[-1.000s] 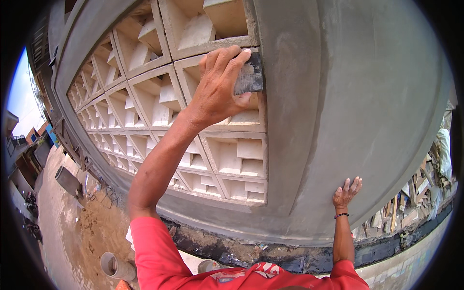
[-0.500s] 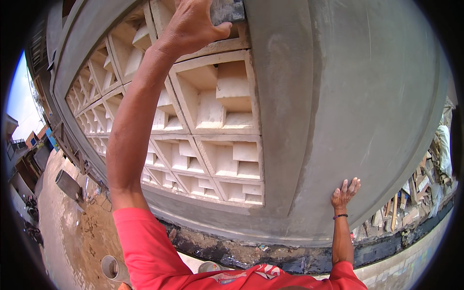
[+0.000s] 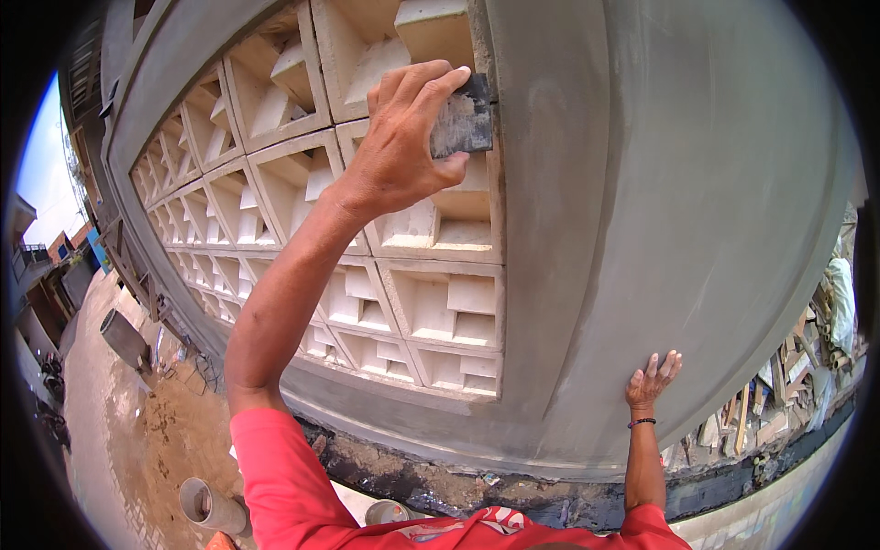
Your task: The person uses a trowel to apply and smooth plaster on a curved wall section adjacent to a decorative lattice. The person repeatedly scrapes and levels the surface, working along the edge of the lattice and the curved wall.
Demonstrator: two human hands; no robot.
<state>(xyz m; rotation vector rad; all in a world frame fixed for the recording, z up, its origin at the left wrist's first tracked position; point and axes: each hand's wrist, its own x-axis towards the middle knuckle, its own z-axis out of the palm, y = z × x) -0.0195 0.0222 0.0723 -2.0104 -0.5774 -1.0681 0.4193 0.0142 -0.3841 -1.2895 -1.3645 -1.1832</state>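
My left hand (image 3: 394, 147) is raised in front of a panel of cream ventilation blocks (image 3: 438, 246). Its fingers and thumb grip a dark grey rectangular pad (image 3: 466, 117) with pale smears; whether the pad is rigid or soft I cannot tell. The pad lies over the right edge of a block, beside the grey plastered border. Lower and to the right, my right hand (image 3: 653, 378), with a dark beaded bracelet, rests open with fingers spread on the smooth grey plastered wall (image 3: 715, 211).
Below the wall runs a dark, dirt-strewn ledge (image 3: 440, 486). Two buckets, one at the lower left (image 3: 211, 504) and one near my shirt (image 3: 385, 511), stand below. A grey drum (image 3: 125, 339) stands farther left. Scrap wood and debris (image 3: 779, 394) pile up at the right.
My left hand has moved down and to the right with the pad along the block edge. The right hand stays on the wall in nearly the same spot.
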